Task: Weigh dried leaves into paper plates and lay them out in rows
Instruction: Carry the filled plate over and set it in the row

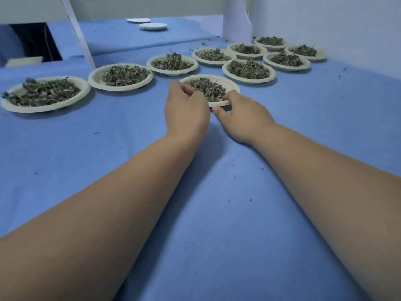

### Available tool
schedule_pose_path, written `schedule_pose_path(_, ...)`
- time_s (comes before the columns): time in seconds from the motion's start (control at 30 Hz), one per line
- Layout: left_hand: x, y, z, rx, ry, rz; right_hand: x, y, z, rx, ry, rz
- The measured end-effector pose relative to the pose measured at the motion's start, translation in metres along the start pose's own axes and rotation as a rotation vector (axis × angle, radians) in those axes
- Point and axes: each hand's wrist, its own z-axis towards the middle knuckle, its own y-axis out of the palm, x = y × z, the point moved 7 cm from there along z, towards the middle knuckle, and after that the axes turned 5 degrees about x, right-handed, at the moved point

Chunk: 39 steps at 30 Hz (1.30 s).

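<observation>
The plate (234, 86) of leaves (206, 88) sits on the blue cloth (217, 192) straight ahead of both hands, at the near-left end of the front row. It is round and has no long axis of its own. The axis that matters is the row's, which runs from near left to far right, to the next plate (226, 73) and beyond.

The right hand (243, 114) pinches the near-right rim, thumb under and fingers on top. The left hand (186, 109) is curled at the left rim, and its back hides whether it grips. Both are equally near.

The back row (120, 89) lies parallel and extends further left, so the front row likely grows leftward.
</observation>
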Motion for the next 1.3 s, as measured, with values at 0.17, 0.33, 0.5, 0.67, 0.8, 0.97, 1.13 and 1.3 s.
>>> schedule_pose_path(0.17, 0.004, 0.006, -0.006, -0.074, 0.031, 0.035, -0.003, 0.010, 0.022, -0.028, 0.020, -0.001)
schedule_pose_path(0.33, 0.006, 0.001, -0.010, -0.111, 0.022, 0.043, -0.002, 0.006, 0.021, -0.001, 0.046, 0.077)
schedule_pose_path(0.5, 0.012, 0.000, -0.028, -0.199, -0.027, 0.052, 0.003, 0.002, 0.000, -0.054, 0.081, 0.019)
schedule_pose_path(0.67, 0.025, 0.003, -0.058, -0.310, 0.016, 0.085, 0.017, -0.006, -0.037, -0.147, 0.082, -0.022)
schedule_pose_path(0.8, 0.030, 0.005, -0.099, -0.370, 0.027, 0.117, 0.028, -0.023, -0.079, -0.224, 0.141, 0.094)
schedule_pose_path(0.97, 0.061, 0.018, -0.166, -0.483, 0.099, 0.066, 0.057, -0.078, -0.131, -0.047, 0.368, 0.658)
schedule_pose_path(1.13, 0.110, 0.057, -0.259, -0.631, 0.179, -0.028, 0.099, -0.152, -0.216, 0.140, 0.308, 0.606)
schedule_pose_path(1.3, 0.169, 0.108, -0.413, -0.966, 0.459, -0.095, 0.181, -0.250, -0.348, 0.341, 0.328, 0.375)
